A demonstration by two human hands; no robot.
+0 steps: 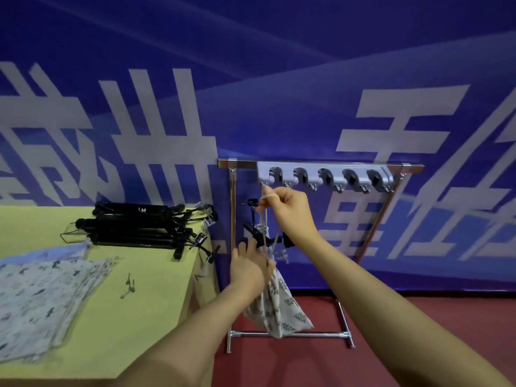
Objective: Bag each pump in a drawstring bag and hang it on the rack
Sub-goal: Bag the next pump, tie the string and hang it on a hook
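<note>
A patterned drawstring bag (279, 305) hangs in front of the metal rack (321, 174), with a black pump's handle (258, 233) sticking out of its top. My right hand (287, 210) pinches the bag's cord (265, 216) just below the leftmost hook of the grey holder strip. My left hand (248, 263) grips the gathered neck of the bag from the left. Several black pumps (142, 227) lie piled at the back of the yellow table (134, 317). Flat patterned bags (42, 297) are stacked at the table's left.
Small metal hooks (129, 286) lie loose on the table. The rack's grey strip holds several clamps and hooks, the ones to the right bare. Its base bar (287, 335) rests on red floor. A blue banner wall stands behind.
</note>
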